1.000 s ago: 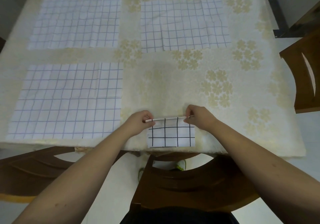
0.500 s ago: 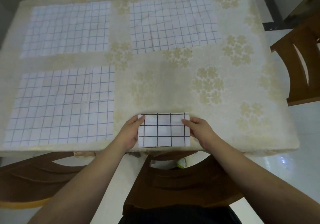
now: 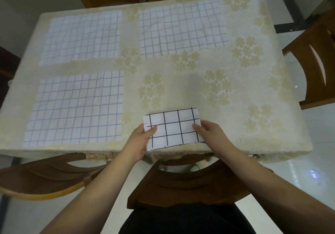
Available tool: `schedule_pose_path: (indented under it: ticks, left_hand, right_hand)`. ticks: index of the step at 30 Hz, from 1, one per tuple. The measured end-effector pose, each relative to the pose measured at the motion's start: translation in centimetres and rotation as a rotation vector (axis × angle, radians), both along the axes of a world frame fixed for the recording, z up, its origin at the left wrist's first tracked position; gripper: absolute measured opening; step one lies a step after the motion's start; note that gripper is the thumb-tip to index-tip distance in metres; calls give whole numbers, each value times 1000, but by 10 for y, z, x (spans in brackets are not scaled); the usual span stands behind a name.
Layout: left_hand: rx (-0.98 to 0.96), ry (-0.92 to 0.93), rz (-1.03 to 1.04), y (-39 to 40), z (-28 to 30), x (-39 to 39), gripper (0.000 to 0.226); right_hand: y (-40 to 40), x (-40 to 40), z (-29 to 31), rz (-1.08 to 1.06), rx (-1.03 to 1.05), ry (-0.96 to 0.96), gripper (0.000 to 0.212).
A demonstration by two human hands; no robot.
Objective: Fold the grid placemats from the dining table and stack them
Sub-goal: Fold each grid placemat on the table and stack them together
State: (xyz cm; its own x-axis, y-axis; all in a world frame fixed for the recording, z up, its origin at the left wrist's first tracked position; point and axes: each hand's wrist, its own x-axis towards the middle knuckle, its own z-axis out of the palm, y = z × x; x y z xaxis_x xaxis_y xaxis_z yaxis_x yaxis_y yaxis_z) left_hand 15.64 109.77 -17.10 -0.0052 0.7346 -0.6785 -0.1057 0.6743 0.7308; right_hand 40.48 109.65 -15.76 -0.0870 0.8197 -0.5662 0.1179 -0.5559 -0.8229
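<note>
We have just closed the last fold: the folded mat (image 3: 174, 127), flat at the bench (image 3: 235, 143) edge, sits pinched between left hand (image 3: 140, 141) and right hand (image 3: 211, 134). Three flat mats (image 3: 76, 107) beyond our grip remain.

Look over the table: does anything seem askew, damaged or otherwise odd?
Little stands out. The folded placemat, held by the left hand and right hand, sits slightly tilted and overhangs the near edge of the table. The far right placemat lies crooked and creased. Nothing looks spilled or torn.
</note>
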Motion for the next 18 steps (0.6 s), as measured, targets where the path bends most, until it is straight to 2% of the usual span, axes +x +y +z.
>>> schedule_pose_path:
  ticks: [3,8,11,15,18]
  left_hand:
    - [27,17,33,-14,13,-2,25]
    - [20,72,92,-44,27,-5,37]
    - [54,102,44,-63,38,-9,30]
    - [98,149,-31,-93,42,-25,36]
    - [141,109,-63,-122,54,-35,39]
  right_hand:
    - [-11,-4,12,14,91,-47,19]
    - [-32,-11,22,43,202,-146,21]
    - [-49,-19,30,30,213,-83,5]
    - [-75,-28,42,13,218,1,14]
    - [-100,-35,51,8,221,-3,8]
